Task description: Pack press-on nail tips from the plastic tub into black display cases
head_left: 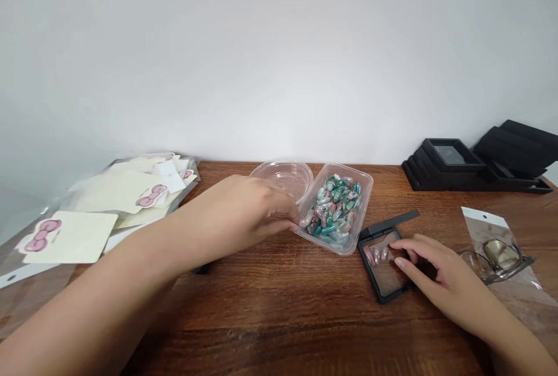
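My left hand (257,210) reaches across to a clear plastic container (365,193), thumb and fingertips closed at its near left rim. The container holds a heap of press-on nails (335,207) in green, pink and silvery tones. My right hand (431,262) rests by an opened black display case (387,293) with a clear film window. Its thumb and index finger are apart, with the fingertips at the film's right side. Three pinkish press-on nails (376,255) lie in a row on the film. The right hand's other fingers are curled and partly hidden.
A round clear lid (285,175) lies behind my left hand. Cream cards with pink bows (70,236) are piled at left, partly in clear bags. Black cases (453,158) stand stacked at back right, above a clear bag (483,222) and eyeglasses (501,257). A wall closes off the back.
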Tool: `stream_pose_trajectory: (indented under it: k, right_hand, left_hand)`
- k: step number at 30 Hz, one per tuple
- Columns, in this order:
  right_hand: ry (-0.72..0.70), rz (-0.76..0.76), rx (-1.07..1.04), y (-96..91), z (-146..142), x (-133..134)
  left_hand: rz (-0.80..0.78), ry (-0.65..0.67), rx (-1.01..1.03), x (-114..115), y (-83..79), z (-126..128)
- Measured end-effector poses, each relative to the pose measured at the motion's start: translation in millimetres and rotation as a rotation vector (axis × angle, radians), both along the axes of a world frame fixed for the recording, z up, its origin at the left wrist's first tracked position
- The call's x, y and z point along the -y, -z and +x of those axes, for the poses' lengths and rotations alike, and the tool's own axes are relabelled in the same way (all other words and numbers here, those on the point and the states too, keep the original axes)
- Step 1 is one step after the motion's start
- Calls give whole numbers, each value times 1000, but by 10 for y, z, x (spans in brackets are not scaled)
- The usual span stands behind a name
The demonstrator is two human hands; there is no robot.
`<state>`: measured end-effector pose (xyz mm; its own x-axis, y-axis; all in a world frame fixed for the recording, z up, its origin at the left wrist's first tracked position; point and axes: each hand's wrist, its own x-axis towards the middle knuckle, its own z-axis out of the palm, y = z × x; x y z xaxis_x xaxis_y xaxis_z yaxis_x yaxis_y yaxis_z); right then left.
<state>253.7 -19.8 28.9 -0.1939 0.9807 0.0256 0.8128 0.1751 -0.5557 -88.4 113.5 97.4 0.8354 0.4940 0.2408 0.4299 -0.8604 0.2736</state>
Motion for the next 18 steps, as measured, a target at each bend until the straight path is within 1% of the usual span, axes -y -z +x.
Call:
stream_pose_trajectory:
  k: [2, 5, 6, 8, 10, 12, 14, 16, 18]
  right_hand:
    - [-1, 5, -3, 9, 1, 0]
    - [15, 39, -5, 12, 6, 1]
    - [24, 66, -13, 5, 7, 2]
    - [50, 141, -51, -25, 2, 6]
    - [82, 222, -113, -75, -27, 13]
    - [101, 294, -187, -133, -88, 22]
    - [77, 325, -258, -185, -178, 32]
    - [13, 302, -303, -218, -273, 44]
    - [-47, 276, -306, -227, -342, 61]
  left_hand:
    - [-58, 93, 45, 41, -93, 23]
    - [-88, 217, 214, 114, -225, 81]
    - [-62, 241, 258, 143, -254, 104]
    - [50, 251, 322, 209, -271, 156]
    - [199, 232, 379, 283, -228, 217]
    - [312, 225, 426, 357, -131, 286]
    - [359, 235, 443, 420, -4, 361]
    - [349, 241, 432, 460, 119, 431]
    - [343, 166, 407, 476, 207, 486]
